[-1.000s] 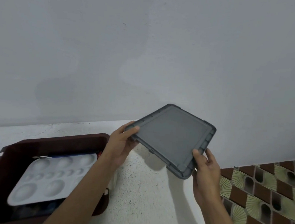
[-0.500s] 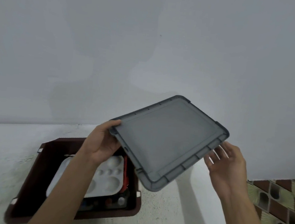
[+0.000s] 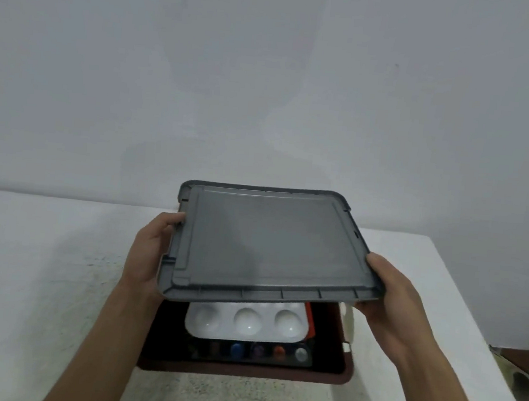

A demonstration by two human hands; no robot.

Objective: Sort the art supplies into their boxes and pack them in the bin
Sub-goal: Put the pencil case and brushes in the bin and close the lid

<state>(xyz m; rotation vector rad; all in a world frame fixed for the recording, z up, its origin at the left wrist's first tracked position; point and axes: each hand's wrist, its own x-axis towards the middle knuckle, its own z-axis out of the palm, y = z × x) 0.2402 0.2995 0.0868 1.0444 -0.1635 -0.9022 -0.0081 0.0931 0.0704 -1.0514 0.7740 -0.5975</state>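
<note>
The bin [image 3: 241, 372], a dark brown tub, sat on a white speckled table [image 3: 42, 277], its near rim running left to right across the view. Only its near part showed, so its long axis could not be judged. Just inside that rim lay a row of small paint pots [image 3: 258, 350] with blue, purple, orange and silvery tops; those at the left end were too dark to make out. Behind the row a white palette [image 3: 246, 323] showed three round wells, with the rest cut off from sight. A thin orange-red strip [image 3: 310, 322] ran along the palette's right side; what it was could not be told.

Above the bin hung the grey lid [image 3: 272, 245], top face up, long axis left to right in line with the bin's near rim, its near edge a little higher at the right. It covered the middle and far part of the bin and stood apart from the rim on the near side.

The left hand [image 3: 148, 254] gripped the lid's left short edge, thumb on top, fingers hidden underneath. The right hand [image 3: 389, 294] held the near right corner, thumb over the rim, fingers curled beneath and out of sight.

Right of the bin, past the table's edge, a blurred patch of patterned floor tiles [image 3: 523, 376] showed. Beyond the bin rose a plain pale wall [image 3: 268, 72].
</note>
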